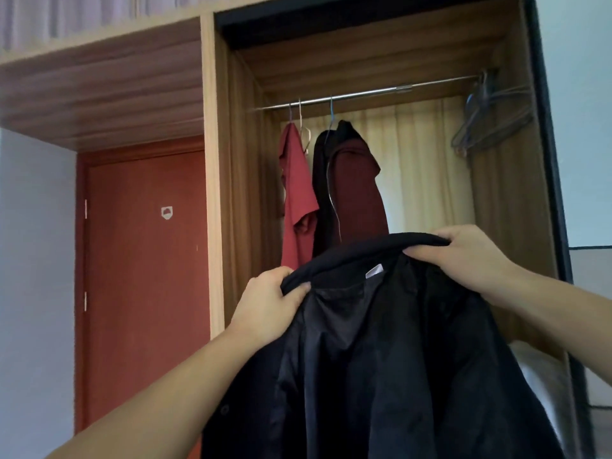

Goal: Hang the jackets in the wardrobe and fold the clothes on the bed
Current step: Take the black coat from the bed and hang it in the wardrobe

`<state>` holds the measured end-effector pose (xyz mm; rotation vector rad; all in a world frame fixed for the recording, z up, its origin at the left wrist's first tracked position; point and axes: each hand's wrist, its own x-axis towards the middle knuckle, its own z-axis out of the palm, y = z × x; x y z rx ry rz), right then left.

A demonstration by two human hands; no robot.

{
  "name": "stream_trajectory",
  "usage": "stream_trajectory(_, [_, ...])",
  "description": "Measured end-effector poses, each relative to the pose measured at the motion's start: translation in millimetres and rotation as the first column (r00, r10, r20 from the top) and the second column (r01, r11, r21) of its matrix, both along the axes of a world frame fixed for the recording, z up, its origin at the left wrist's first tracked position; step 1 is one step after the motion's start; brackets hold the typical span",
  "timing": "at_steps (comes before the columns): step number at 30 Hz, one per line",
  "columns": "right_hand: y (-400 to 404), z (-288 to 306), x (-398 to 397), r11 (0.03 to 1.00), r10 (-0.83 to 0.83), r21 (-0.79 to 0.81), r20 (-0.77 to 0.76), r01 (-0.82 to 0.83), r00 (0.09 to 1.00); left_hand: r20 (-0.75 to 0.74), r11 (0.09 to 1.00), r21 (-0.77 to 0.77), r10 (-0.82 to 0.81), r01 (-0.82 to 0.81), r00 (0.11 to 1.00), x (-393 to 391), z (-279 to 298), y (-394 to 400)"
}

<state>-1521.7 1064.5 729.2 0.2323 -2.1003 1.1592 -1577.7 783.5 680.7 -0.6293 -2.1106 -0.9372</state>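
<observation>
My left hand [270, 304] and right hand [463, 255] each grip the black jacket's [381, 359] collar, near the open wardrobe [212, 160] rail [364, 93]

Your one head camera looks forward and slightly upward into the open wardrobe [390, 134], close behind your raised hands, with its rail [364, 93] near the frame's top.

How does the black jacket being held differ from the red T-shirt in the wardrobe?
The black jacket is held up by the left hand and right hand, off any hanger in view; the red T-shirt hangs from the rail. The jacket looks bigger and darker. Both hang vertically.
</observation>
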Motion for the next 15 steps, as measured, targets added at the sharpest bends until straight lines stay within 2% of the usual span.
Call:
stream_trajectory(3, [5.3, -0.7, -27.1, 0.997, 0.015, 0.071, 0.006, -0.015, 1.0, 0.058, 0.986, 0.156, -0.063, 0.053, 0.996, -14.7, 17.8, 6.7])
stream_trajectory(8, [4.8, -3.3, -76.3, 0.962, 0.052, 0.272, -0.075, -0.03, 0.996, 0.085, 0.922, 0.383, -0.101, 0.061, 0.991, -34.5, 49.4, 19.2])
stream_trajectory(12, [5.5, 6.3, -117.3, 0.965, 0.131, 0.243, -0.127, -0.097, 0.983, 0.113, 0.892, 0.452, -0.06, 0.003, 0.992, -56.3, 71.8, 31.7])
stream_trajectory(15, [6.4, 16.1, -137.3, 0.953, 0.179, 0.264, -0.101, -0.147, 0.979, 0.105, 0.882, 0.472, -0.032, -0.022, 0.994, -76.1, 86.2, 38.7])
